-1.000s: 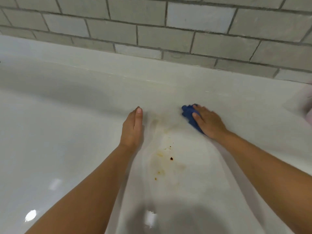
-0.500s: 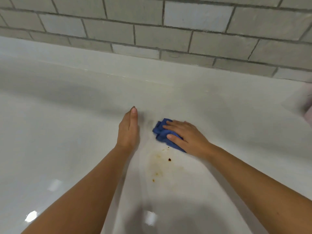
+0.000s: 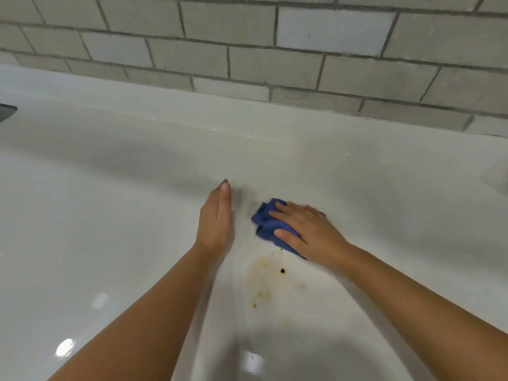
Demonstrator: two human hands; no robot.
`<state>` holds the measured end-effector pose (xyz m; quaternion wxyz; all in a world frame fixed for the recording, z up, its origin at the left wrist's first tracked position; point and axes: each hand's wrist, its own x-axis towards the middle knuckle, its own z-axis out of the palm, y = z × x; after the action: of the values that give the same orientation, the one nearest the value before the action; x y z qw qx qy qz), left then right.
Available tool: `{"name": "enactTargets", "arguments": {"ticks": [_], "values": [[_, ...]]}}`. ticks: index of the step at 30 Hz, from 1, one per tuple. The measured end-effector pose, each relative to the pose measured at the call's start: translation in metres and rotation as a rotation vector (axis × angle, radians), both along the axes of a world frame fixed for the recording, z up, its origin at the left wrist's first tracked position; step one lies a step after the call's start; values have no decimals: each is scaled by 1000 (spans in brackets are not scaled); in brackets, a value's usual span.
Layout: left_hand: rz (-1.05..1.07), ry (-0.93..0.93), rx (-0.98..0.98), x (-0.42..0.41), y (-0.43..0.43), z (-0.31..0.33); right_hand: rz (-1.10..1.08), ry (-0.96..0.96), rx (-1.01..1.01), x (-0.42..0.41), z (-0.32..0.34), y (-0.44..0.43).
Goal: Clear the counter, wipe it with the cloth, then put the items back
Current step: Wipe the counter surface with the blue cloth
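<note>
A crumpled blue cloth [image 3: 266, 224] lies on the glossy white counter [image 3: 110, 229], and my right hand [image 3: 308, 229] presses down on it with fingers spread over the top. Just below the cloth a brownish stain with dark specks [image 3: 270, 279] marks the counter. My left hand [image 3: 217, 218] rests on its edge on the counter a little left of the cloth, fingers straight and together, holding nothing.
A grey tiled wall [image 3: 247, 56] rises behind the counter's raised white back edge [image 3: 192, 105]. A dark object's corner [image 3: 7, 111] shows at the far left edge. A pale blurred shape [image 3: 499, 177] sits at the far right edge.
My right hand slid the cloth from the right toward the left hand and nearer the stain, then held about there. The left hand stayed in place.
</note>
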<state>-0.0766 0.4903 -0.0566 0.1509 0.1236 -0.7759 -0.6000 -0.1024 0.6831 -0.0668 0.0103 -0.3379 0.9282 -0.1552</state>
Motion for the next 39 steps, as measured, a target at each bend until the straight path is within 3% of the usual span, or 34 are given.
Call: {"name": "enactTargets", "arguments": {"ticks": [4, 10, 13, 17, 20, 22, 25, 28, 32, 36, 39], "values": [[-8, 4, -61, 0, 0, -2, -207, 63, -123, -51, -8, 73], [6, -11, -107, -1, 1, -3, -608, 110, 105, -142, -17, 93], [11, -23, -111, -2, 3, 0, -519, 95, 98, -117, -10, 55], [11, -26, -91, -1, 2, 1, -264, 52, 120, -12, -2, 9], [7, -22, -80, 0, 1, 2, -126, 40, 46, 50, 3, 23], [-6, -25, -83, 1, 1, 3, -248, 47, 76, 34, 0, 57], [-13, -42, -105, 3, 2, 6, -601, 19, 125, -16, -3, 105], [-14, -14, -88, 5, 1, 6, -751, 0, 152, -36, -7, 110], [-24, 5, -59, 7, 2, 7, -657, -1, 105, 15, -5, 60], [-6, 48, 36, 15, -1, 12, -353, -7, 14, 124, 0, 1], [-76, 66, -41, 40, -16, 16, -272, -65, -141, 140, 0, 10]]}}
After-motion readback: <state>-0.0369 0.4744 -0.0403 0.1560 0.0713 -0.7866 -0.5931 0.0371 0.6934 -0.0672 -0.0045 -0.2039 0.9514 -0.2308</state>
